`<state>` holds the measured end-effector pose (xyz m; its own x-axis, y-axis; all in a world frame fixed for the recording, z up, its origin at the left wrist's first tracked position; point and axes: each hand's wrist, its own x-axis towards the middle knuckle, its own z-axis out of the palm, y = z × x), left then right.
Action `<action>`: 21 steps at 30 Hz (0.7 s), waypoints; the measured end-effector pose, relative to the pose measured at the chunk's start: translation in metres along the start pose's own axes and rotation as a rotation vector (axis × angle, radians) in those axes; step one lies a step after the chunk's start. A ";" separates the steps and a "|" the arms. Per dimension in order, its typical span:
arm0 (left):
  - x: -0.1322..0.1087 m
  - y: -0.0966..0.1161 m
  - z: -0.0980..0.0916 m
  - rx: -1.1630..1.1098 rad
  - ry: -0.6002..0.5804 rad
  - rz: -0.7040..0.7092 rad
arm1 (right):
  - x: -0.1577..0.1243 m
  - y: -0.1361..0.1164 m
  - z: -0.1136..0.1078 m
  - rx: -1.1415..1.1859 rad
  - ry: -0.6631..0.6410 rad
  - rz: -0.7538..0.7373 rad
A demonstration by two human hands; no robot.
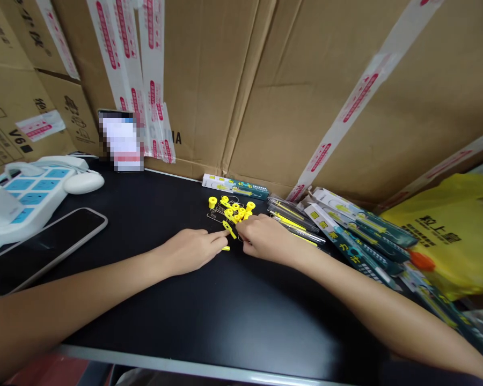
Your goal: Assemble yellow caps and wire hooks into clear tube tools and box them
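Note:
Both my hands rest on a black table [153, 300] and meet over a small yellow plastic piece [228, 229]. My left hand [191, 249] has its fingers drawn together in a pinch at that piece. My right hand [263, 237] is curled, its fingertips closed on the same piece from the other side. Just beyond the fingers lies a heap of several small yellow plastic parts [233, 209] with thin metal pins among them. A tiny yellow bit [225, 248] lies under my left fingertips.
Packaged teal-and-white cards [346, 230] are stacked at the right, one more card [235, 187] behind the heap. A yellow plastic bag [454, 230] sits far right. At left are a white power strip [28, 195], a phone [48, 244], a white mouse [83, 183]. Cardboard boxes [306, 80] wall the back.

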<state>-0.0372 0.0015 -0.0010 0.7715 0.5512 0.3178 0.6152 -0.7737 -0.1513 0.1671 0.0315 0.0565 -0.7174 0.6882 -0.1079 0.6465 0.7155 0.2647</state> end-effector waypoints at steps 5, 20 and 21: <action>0.001 0.000 0.000 -0.012 0.005 -0.011 | -0.008 0.008 -0.003 0.238 0.192 0.048; 0.001 0.010 -0.009 -0.273 0.131 -0.015 | -0.033 -0.031 0.046 1.156 0.221 -0.039; 0.001 0.011 -0.009 -0.296 0.128 -0.011 | -0.032 -0.032 0.048 1.172 0.238 -0.037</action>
<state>-0.0311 -0.0087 0.0058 0.7271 0.5305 0.4357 0.5346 -0.8357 0.1256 0.1820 -0.0077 0.0058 -0.6906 0.7139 0.1158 0.3791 0.4937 -0.7827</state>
